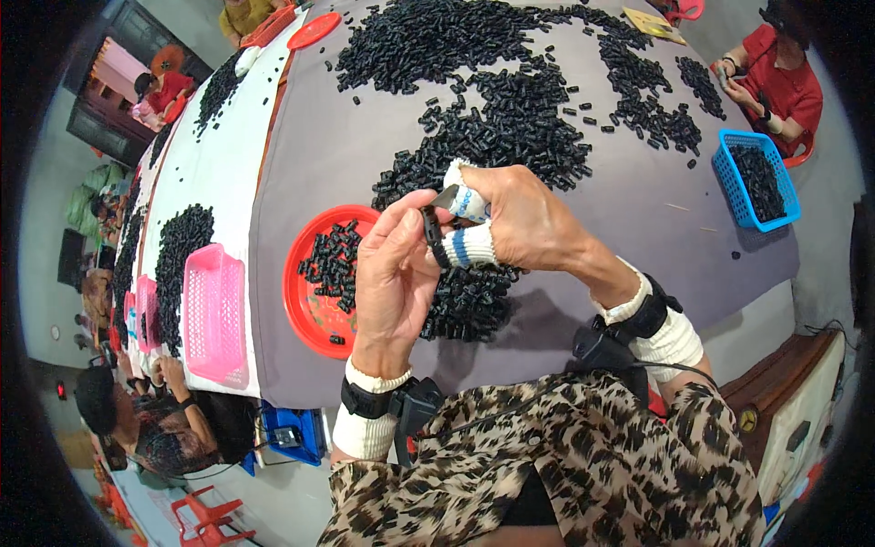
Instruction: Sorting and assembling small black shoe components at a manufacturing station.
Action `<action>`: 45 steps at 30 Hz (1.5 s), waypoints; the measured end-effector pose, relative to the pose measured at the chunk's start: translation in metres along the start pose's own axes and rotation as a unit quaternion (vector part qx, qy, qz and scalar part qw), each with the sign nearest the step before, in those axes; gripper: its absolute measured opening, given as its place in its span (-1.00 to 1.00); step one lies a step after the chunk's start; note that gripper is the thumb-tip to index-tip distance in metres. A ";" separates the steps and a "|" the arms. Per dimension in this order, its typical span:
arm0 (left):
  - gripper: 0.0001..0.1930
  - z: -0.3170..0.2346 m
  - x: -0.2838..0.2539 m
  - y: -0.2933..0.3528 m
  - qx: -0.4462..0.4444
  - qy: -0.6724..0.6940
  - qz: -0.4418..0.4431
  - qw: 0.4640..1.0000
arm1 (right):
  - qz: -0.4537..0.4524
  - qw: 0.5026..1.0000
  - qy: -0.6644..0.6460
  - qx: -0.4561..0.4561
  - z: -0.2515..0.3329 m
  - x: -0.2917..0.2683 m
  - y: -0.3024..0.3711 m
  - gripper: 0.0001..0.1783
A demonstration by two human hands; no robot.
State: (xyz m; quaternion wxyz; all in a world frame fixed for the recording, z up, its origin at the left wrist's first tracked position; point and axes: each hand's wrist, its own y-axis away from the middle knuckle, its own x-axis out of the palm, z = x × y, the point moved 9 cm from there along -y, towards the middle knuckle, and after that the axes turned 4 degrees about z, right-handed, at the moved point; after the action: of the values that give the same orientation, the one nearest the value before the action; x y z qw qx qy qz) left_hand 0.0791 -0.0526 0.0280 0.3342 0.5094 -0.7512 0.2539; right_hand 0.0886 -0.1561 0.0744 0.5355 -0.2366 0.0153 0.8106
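Over the near part of the table, my hands meet in front of a big heap of small black plastic parts (492, 118). My left hand (392, 283) pinches one black plastic part (430, 224) between thumb and fingers. My right hand (524, 219), its fingers wrapped in white cloth sleeves with blue marks, is closed on a small grey blade (445, 197) whose tip lies against or very close to that part. Just left of my left hand sits a round red tray (296, 314) with loose black parts in it. More black parts are piled under and behind my hands.
The grey-covered table (310, 137) also bears a blue basket (752, 219) of black parts at the right, beside a person in red (788, 77). Left, a pink basket (214, 314) stands on a white-covered table, where other people sit. A red lid (314, 31) lies far left.
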 end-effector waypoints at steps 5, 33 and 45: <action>-0.73 -0.005 -0.004 0.007 0.022 0.023 0.007 0.999 | 0.028 1.000 -0.011 0.007 0.002 0.011 -0.003 -0.59; -0.69 0.009 -0.008 0.002 -0.012 0.051 0.106 0.993 | 0.049 0.996 0.059 -0.051 0.001 0.012 -0.005 -0.55; -0.58 0.010 -0.010 0.002 -0.007 0.021 0.094 0.995 | 0.043 0.994 0.085 -0.046 -0.004 0.011 -0.004 -0.52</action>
State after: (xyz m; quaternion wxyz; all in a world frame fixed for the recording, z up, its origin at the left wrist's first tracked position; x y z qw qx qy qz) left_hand 0.0772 -0.0538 0.0139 0.3283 0.4283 -0.7906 0.2894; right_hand 0.0898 -0.1461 0.0673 0.4853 -0.3283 0.0333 0.8097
